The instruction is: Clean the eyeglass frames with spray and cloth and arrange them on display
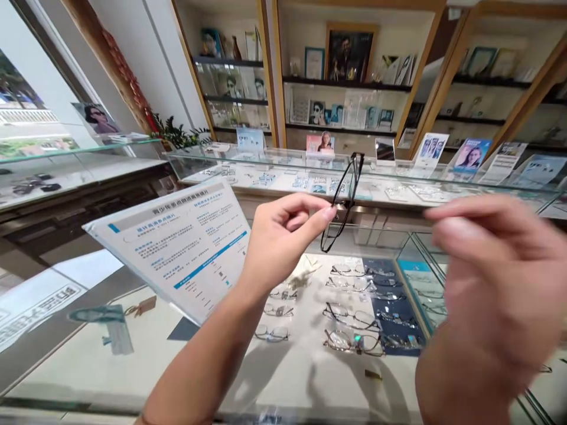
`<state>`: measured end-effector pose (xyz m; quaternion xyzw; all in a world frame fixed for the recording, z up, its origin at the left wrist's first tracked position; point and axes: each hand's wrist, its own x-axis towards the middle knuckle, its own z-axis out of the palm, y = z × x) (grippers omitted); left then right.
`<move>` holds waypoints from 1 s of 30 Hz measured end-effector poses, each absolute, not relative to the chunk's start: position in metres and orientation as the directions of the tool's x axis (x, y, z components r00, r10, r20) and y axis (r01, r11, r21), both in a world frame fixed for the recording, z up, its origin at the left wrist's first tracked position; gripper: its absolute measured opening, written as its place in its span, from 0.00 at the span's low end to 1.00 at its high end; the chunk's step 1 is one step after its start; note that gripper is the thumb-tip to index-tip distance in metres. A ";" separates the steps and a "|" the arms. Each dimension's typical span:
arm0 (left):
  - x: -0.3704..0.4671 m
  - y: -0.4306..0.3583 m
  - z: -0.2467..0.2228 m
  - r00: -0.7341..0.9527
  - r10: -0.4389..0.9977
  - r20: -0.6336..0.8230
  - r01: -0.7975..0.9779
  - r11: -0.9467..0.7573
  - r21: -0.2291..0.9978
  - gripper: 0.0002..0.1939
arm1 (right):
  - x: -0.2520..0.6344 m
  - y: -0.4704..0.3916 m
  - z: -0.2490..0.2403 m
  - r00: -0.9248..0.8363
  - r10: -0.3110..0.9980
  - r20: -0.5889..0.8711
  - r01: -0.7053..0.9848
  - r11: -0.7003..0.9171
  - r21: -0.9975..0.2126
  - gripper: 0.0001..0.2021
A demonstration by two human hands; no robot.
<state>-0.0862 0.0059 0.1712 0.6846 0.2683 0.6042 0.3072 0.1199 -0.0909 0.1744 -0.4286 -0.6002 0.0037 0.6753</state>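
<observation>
Between the thumb and forefinger of my left hand [283,236] is a pair of black-rimmed glasses [353,183], pinched near the bridge. The frame is turned on end, raised above the glass counter. To the right, my right hand [491,271] is up close to the camera and smeared by motion, apart from the glasses; its fingers look curled, but whether anything is in them cannot be made out. Below both hands, several pairs of spectacles [352,316] lie in rows inside the display case.
A printed sign with Chinese text [186,242] stands on the counter left of my left hand. Behind is another glass display counter [283,162] topped with small advertising cards [319,143]. Wooden shelves [348,84] line the back wall. A potted plant [177,131] is at the left rear.
</observation>
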 end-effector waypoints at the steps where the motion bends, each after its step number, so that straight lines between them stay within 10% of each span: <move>1: -0.088 0.004 0.172 0.115 0.739 0.664 -0.006 -0.668 0.744 0.10 | 0.117 -0.086 0.176 0.268 0.560 0.784 0.472 0.633 -0.614 0.08; 7: -0.091 0.000 0.174 0.106 0.754 0.648 -0.036 -0.649 0.760 0.10 | 0.102 -0.061 0.174 0.118 0.773 0.623 0.347 0.555 -0.756 0.10; 30: -0.088 0.017 0.167 0.164 0.681 0.713 -0.022 -0.720 0.693 0.10 | 0.105 -0.038 0.164 0.342 0.577 0.742 0.510 0.548 -0.662 0.10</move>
